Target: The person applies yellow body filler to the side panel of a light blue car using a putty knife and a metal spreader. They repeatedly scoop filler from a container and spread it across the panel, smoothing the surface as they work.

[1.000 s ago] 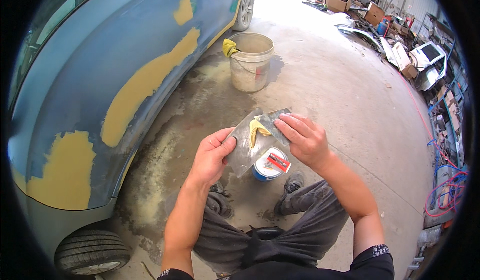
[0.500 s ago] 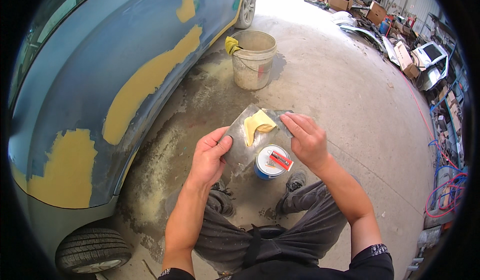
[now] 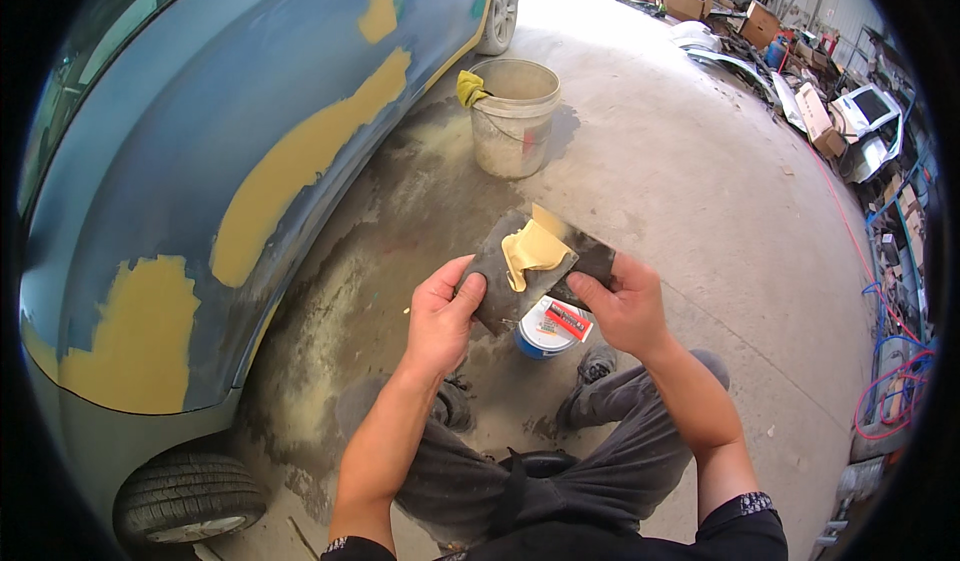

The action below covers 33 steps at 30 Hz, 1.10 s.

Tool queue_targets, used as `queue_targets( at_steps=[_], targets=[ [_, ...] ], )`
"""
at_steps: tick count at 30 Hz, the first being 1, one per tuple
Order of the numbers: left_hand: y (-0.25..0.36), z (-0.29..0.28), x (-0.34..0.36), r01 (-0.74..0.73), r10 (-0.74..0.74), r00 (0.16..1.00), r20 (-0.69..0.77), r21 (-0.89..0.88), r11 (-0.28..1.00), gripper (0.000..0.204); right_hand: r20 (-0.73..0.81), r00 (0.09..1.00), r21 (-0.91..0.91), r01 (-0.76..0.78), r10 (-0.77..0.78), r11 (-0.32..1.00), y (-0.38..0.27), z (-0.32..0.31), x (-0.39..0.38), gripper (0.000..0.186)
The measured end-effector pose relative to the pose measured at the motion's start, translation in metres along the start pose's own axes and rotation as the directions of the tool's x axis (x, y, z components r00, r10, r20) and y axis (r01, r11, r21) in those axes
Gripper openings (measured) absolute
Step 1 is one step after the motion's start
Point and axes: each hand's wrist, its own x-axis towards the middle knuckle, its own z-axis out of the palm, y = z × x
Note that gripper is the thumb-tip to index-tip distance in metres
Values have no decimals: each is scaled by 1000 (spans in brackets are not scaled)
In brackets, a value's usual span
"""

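Observation:
My left hand (image 3: 444, 321) grips a flat metal plate (image 3: 488, 286), thumb on its top face, with a lump of pale yellow putty (image 3: 534, 251) on it. My right hand (image 3: 625, 311) is closed on a second flat scraper (image 3: 590, 258), its thumb on the face, its far end raised and overlapping the plate beside the putty. Just beyond and under my hands a can (image 3: 536, 335) stands on the floor between my shoes, with a red tube (image 3: 568, 319) lying on its white lid.
A blue-grey car (image 3: 150, 181) with yellow filler patches fills the left side. A dirty bucket (image 3: 510, 141) with a yellow cloth (image 3: 470, 88) over its rim stands beside it on the concrete floor (image 3: 740, 291). Loose car doors (image 3: 868, 121), boxes (image 3: 685, 1) and tangled hoses (image 3: 888, 393) line the right.
The right scraper has tilted and turned, with my right thumb now on its face instead of my fingers. My left hand and plate have shifted slightly right, with putty near the scrapers' overlap.

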Motion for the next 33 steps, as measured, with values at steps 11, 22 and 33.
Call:
queue_targets(
  at_steps=[11,22,33],
  targets=[
    [12,-3,0,42,-42,999,8,-2,999,30,-152,985,147,-55,78,988,-2,-8,-1,14],
    [12,-9,2,-25,31,999,18,-255,967,30,64,978,128,-203,196,971,-4,-5,0,17],
    [10,-5,-5,174,-145,976,164,-181,968,28,530,729,575,-684,433,448,2,17,-3,37]
  ],
)
